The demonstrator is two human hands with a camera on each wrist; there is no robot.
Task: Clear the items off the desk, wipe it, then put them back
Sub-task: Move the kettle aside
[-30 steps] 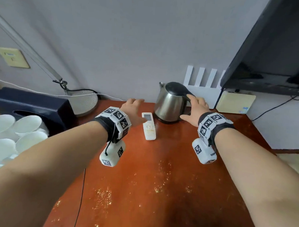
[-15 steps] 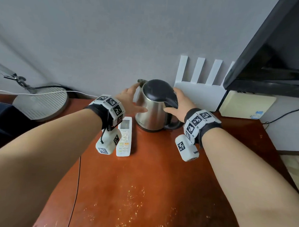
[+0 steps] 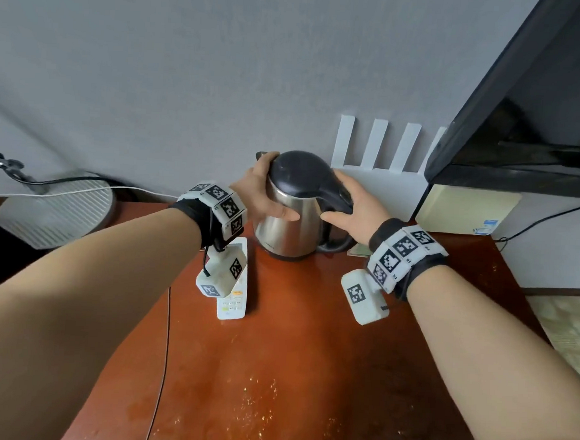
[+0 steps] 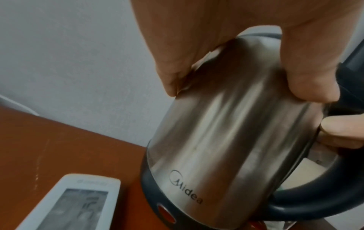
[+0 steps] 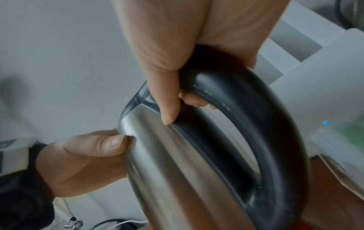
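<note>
Both grips close on the steel kettle (image 3: pixel 290 216) marked "Midea": left hand (image 3: pixel 260 192) around its body, right hand (image 3: pixel 355 206) on the black handle, at the tabletop's (image 3: pixel 309 353) twelve o'clock edge; white remote (image 3: pixel 233 300) at its seven o'clock.

**Three views on one kettle**

My head camera looks down and forward over the desk (image 3: pixel 308 370) toward the wall. Each wrist camera peers along my fingers, very close. All three share the kettle (image 3: pixel 293 216) (image 4: pixel 226 140) (image 5: pixel 177 179).
</note>
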